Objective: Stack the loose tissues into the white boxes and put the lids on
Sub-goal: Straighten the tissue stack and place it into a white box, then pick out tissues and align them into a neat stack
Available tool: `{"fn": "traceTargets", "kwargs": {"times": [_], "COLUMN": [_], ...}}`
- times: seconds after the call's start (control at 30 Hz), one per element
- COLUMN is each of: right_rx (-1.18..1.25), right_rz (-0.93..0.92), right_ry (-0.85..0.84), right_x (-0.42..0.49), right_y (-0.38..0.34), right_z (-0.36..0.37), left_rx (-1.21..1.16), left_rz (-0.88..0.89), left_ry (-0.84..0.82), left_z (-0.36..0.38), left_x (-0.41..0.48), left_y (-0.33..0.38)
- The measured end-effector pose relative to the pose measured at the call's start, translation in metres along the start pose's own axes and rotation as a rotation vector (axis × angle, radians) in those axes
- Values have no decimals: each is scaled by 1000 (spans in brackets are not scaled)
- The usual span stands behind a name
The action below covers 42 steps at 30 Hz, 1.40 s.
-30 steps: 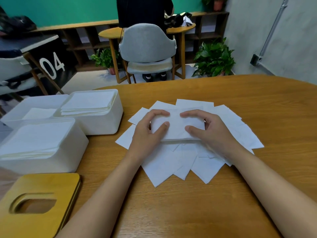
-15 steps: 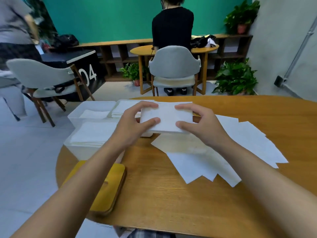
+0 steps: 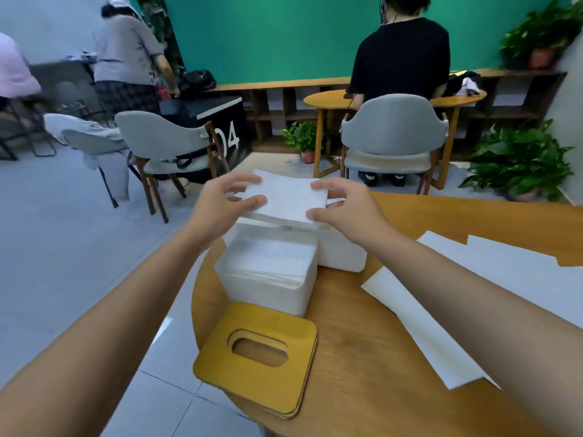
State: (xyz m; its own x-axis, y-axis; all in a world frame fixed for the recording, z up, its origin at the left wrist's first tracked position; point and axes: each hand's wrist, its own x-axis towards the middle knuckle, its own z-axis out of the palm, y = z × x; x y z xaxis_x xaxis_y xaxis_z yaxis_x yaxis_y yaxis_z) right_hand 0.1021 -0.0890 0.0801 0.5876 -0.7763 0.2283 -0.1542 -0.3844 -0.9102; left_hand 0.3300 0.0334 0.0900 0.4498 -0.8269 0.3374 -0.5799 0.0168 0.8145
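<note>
You hold a stack point(image 3: 285, 197) of tissues between both hands, raised over the boxes at the far left of the table point(image 3: 362, 348). Your left hand point(image 3: 220, 206) pinches its left end, thumb at the near edge and fingers curled over the far edge. Your right hand point(image 3: 345, 209) grips the right end the same way.

Under the stack sits the far box point(image 3: 342, 253). You see only a white wall and a strip of its rim. The stack and your right hand cover its opening, so you cannot tell what it holds or whether the stack touches the rim. Whatever stands behind it is hidden as well.

The near box point(image 3: 265, 291) stands just in front of the far one; whether the two touch is unclear. It is open on top, with tissues lying in it up to near the rim. Their top is blurred and the sheets cannot be counted.

In front of the near box the lids point(image 3: 268, 386) lie flat in a yellow pile, with an oval slot in the top one. The pile's edge shows layers, but how many is hard to make out. Its left corner juts past the table's edge.

The loose tissues point(image 3: 419, 316) are spread on the table to your right, well apart from the boxes. Your right forearm crosses them and the frame cuts them off at the right, so their full spread is not shown.

Beyond the table a person point(image 3: 400, 55) in black sits in a grey chair point(image 3: 392, 124), back to you.
</note>
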Motion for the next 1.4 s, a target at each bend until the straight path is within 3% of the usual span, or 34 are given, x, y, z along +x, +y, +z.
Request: {"fn": "traceTargets", "kwargs": {"times": [0.27,0.6,0.93,1.2,1.3,1.4], "right_rx": [-187,-683,-981,-1056,-1062,-959], "right_rz": [40,15,43,73,1,-71], "right_ry": [-57,-226,-318,-454,-389,-272], "right_x": [67,97,107,116,108,96], "right_y": [-2,11,6,3,-1,-12], "right_z": [53,84,99,102,98,87], "left_rx": [239,709,880,962,951,933], "left_rz": [-115,-6,-33,-81,-54,45], "left_ry": [-20,-183,-350,-478,-463,-347], "left_z": [-34,-29,-22,-17,-22,-28], "left_x": [45,76,84,91,90,86], "left_y": [-52,-77,-77,-72,-66,-51]}}
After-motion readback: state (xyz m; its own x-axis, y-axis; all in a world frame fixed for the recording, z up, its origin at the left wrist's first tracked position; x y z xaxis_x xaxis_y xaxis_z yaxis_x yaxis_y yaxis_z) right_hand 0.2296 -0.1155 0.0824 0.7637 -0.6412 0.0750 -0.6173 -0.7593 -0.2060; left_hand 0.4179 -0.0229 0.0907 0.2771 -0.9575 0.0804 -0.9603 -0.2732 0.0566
